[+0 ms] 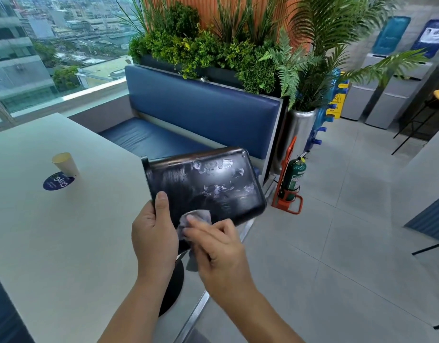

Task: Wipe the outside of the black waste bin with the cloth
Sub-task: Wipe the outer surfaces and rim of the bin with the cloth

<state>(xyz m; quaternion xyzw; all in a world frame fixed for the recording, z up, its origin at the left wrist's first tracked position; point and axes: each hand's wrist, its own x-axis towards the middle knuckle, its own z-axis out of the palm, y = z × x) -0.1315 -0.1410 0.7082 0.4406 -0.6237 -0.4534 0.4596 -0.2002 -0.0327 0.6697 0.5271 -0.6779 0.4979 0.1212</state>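
The black waste bin [208, 184] is held up in the air on its side, its rim to the left and its base to the right, wet smears showing on its upper face. My left hand [153, 233] grips the bin near the rim, thumb on the outer wall. My right hand [218, 253] holds a crumpled grey cloth [196, 219] against the bin's near side, fingers curled round it.
A white table [52, 231] lies at the left with a paper cup [65, 164] on a blue round sticker [56, 183]. A blue bench [188, 120] and planter stand behind. A green fire extinguisher [294, 179] in an orange stand sits on the grey tiled floor at the right.
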